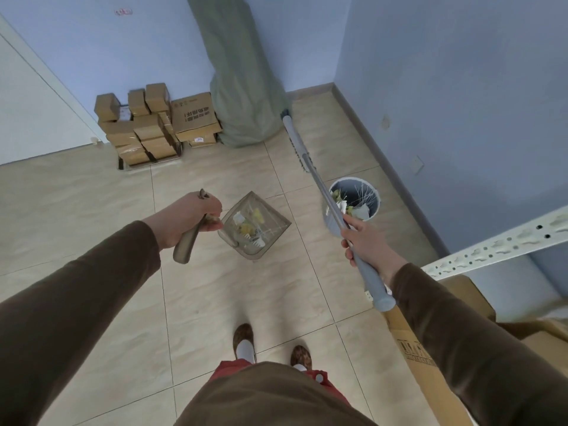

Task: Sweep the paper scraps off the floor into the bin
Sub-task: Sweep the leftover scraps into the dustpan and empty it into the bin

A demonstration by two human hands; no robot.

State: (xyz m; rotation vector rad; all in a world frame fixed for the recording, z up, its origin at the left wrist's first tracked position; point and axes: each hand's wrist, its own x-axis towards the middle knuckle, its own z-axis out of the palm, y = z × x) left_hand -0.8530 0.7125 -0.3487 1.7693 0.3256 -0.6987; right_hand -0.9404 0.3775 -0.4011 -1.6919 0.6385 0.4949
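Items counted: one dustpan, one broom, one bin, two hands, two slippered feet. The left hand is clenched around the dustpan handle, carrying the translucent grey pan just beyond and to the right of its knuckles, above the floor. The right hand grasps the grey broom shaft near its capped end; the shaft runs forward from that hand, past the bin's left rim, with the broom head lying farther ahead near the wall.

Paper scraps sit inside the dustpan: small white and yellow pieces gathered towards its back wall, exact number not discernible. The bin, round and pale grey, stands just ahead of the right hand and already holds white and yellowish scraps plus thin white strips.

Floor is large beige tile with thin grout lines. Walls are pale blue with a brown skirting board. Well ahead of the left hand is a stack of cardboard boxes, beside a tall green sack. To the right of the right hand, a perforated metal rail crosses above another carton.
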